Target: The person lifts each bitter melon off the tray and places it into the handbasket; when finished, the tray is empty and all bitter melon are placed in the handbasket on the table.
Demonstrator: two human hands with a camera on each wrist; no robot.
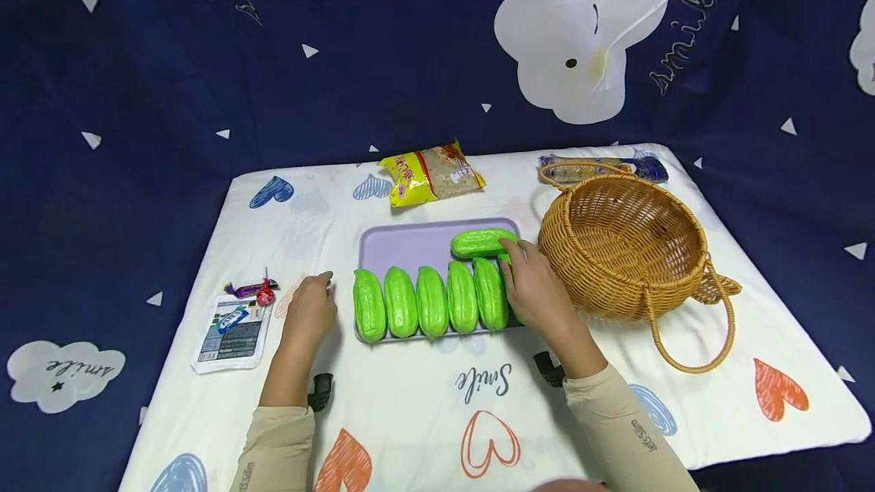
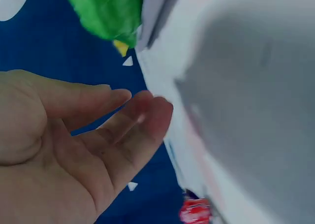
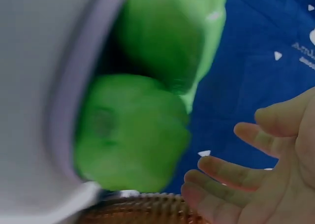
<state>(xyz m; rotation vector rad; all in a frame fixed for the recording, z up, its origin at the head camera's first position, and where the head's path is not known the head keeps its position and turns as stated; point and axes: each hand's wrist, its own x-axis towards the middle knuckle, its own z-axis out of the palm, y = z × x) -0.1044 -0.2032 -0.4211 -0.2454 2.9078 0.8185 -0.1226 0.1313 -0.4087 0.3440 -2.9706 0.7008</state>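
left hand (image 1: 311, 311): relaxed, empty. right hand (image 1: 540, 285): fingers extended, nothing grasped, at the right end of the tray (image 1: 403, 243). green gourds (image 1: 431, 302) lie in the tray. caution: stray right-hand contact could roll the crosswise gourd (image 1: 475, 244) or jolt the adjacent basket (image 1: 595, 288).

Right sleeve (image 1: 625, 427): beige, snug. Dark lettering (image 1: 644, 435) on it, reads "Let's Slim". Small black wrist unit (image 1: 549, 368) just beside its cuff end. Left sleeve (image 1: 279, 439), well left of it: same beige, similar lettering, second black unit (image 1: 320, 392). Both hands bare: left hand (image 1: 311, 315), right hand (image 1: 542, 288).
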